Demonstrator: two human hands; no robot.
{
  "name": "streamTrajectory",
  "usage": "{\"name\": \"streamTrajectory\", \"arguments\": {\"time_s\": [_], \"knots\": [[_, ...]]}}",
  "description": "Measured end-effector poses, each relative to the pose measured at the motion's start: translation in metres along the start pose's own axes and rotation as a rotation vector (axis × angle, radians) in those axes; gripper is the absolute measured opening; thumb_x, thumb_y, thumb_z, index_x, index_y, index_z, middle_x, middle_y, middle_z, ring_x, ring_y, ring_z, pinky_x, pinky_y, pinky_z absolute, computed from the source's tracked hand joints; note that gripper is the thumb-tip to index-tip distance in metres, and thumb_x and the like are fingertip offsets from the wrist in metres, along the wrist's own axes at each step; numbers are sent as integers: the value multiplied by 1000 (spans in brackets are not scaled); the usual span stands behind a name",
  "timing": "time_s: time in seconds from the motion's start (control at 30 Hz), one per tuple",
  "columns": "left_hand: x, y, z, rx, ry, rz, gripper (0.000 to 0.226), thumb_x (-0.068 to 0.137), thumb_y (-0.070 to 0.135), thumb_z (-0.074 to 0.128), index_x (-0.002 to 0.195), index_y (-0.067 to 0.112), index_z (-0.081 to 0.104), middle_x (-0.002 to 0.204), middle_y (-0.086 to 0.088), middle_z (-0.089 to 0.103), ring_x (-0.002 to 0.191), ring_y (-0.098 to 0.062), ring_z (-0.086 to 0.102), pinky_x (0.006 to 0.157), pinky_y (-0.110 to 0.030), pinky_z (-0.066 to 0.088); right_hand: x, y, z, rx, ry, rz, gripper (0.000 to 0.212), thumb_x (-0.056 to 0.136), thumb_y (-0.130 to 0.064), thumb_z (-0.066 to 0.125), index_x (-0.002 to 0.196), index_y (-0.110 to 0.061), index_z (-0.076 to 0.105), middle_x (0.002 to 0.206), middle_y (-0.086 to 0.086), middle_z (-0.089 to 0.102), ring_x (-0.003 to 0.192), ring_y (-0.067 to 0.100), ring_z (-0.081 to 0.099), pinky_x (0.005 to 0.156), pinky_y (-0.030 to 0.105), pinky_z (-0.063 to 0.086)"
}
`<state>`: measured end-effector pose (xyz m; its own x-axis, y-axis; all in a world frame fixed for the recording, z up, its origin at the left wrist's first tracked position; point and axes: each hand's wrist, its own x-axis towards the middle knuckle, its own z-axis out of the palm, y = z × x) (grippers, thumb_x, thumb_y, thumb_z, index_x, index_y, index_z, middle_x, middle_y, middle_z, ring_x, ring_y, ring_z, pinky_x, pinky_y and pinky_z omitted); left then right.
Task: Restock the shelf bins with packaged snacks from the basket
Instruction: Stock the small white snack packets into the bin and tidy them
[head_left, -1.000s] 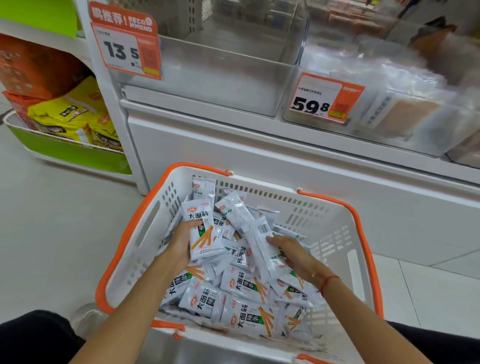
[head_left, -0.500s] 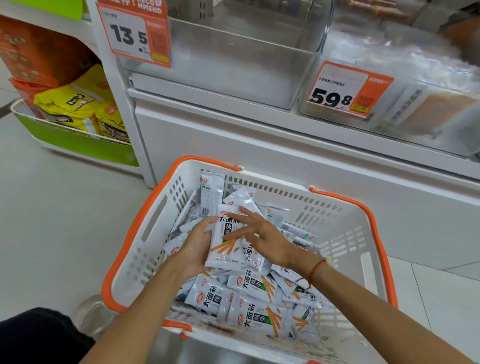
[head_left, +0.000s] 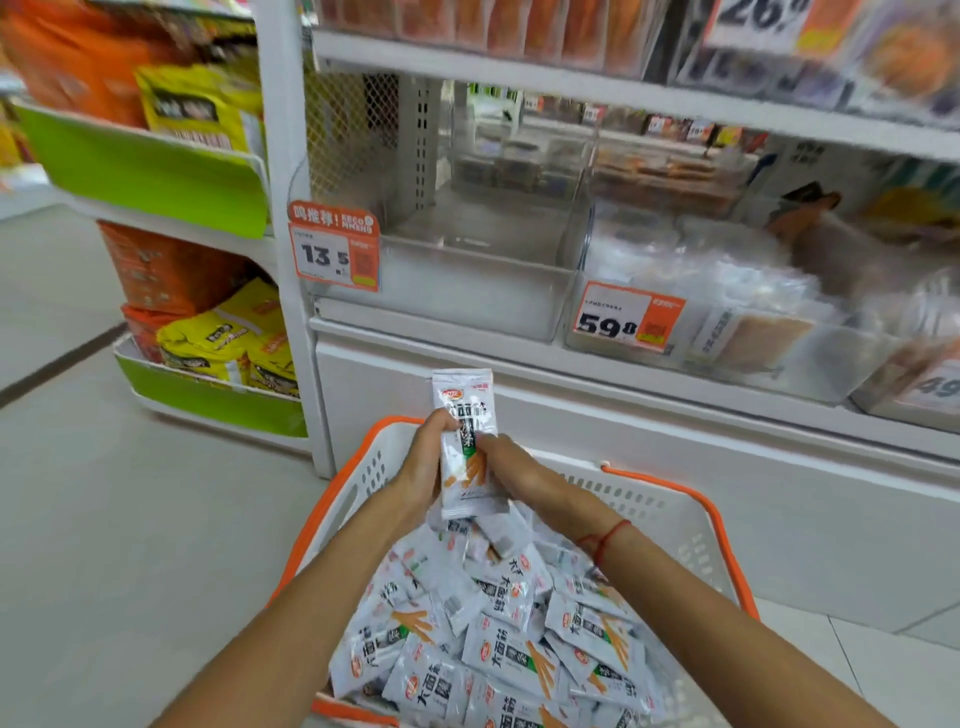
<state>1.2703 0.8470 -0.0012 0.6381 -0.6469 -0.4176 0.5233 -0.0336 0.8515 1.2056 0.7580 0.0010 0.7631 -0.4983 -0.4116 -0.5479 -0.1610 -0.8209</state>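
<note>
A white basket with an orange rim (head_left: 691, 525) sits on the floor, filled with several white snack packets (head_left: 498, 639). Above its far edge I hold a small upright stack of these packets (head_left: 464, 415) between both hands. My left hand (head_left: 423, 462) grips the stack's left side and my right hand (head_left: 511, 467) pinches its right side. Straight ahead on the shelf stands an empty clear bin (head_left: 467, 280) with a 13.5 price tag (head_left: 332, 249).
To the right of the empty bin, a clear bin (head_left: 753, 332) tagged 59.8 holds pale packaged goods. Left of the white shelf post (head_left: 291, 260), green racks (head_left: 208, 400) carry yellow and orange bags. More packaged goods fill the shelf above. Grey floor lies to the left.
Both hands gathered packets inside the basket, then rose with the stack held upright above the basket's far rim. My view tilted up toward the shelf.
</note>
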Motion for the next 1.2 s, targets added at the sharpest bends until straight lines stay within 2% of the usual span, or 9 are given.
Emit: {"name": "streamTrajectory", "arguments": {"time_s": [0.13,0.27,0.37,0.47,0.67,0.77,0.93,1.03,1.2], "knots": [[-11,36,12,192,57,142,41,70,40,48,92,7,58,86,-16,59,69,-24,51,65,-28,42,-12,-30,-11,-85,101,-137,46,98,-34,28,127,-2,43,106,12,57,86,21,53,79,32,43],[-28,72,19,376,-34,223,23,90,13,39,69,15,47,56,-1,52,59,-16,45,56,-23,40,-40,-64,-24,-59,107,-404,37,87,-31,36,109,-8,55,84,6,57,75,15,50,71,31,41],[-43,102,17,505,-120,324,13,83,15,43,70,16,48,65,-1,50,61,-13,46,57,-20,40,-50,-81,-33,-75,89,-585,37,86,-23,46,120,-11,52,116,17,59,97,18,54,89,38,44],[-53,135,13,613,-125,446,17,87,-2,41,82,13,48,71,2,51,72,-13,49,54,-11,41,-51,-95,-42,-248,213,-769,50,93,-23,53,139,-15,34,136,9,46,122,24,47,103,46,39],[-43,186,10,662,-96,730,40,83,-9,53,119,8,49,108,-1,59,99,-2,56,70,-2,42,-36,-141,-61,-436,594,-1010,60,92,-27,56,144,-21,28,133,4,47,117,24,49,89,43,46],[-26,206,12,513,-45,827,54,83,-14,56,130,9,38,109,1,56,102,-9,55,73,-6,47,-14,-170,-66,-515,680,-1029,69,92,-26,56,150,-20,18,131,8,48,111,29,52,81,44,48],[11,240,-2,644,31,871,52,79,-11,64,122,14,48,109,-4,59,95,-14,58,77,-18,46,39,-203,-73,-703,693,-969,48,90,-26,60,131,-10,40,115,11,60,103,34,53,77,39,39],[43,261,-8,762,81,769,52,79,-12,64,126,7,51,100,-6,60,86,-16,57,72,-21,44,72,-214,-77,-668,539,-831,46,91,-24,58,128,-11,35,113,13,61,99,38,56,71,41,44],[110,288,-9,910,141,472,33,83,-6,61,114,6,58,108,-10,62,101,-26,60,90,-40,51,147,-233,-81,-534,288,-530,62,89,-23,60,140,-18,24,120,13,60,106,37,59,88,48,50]]}}
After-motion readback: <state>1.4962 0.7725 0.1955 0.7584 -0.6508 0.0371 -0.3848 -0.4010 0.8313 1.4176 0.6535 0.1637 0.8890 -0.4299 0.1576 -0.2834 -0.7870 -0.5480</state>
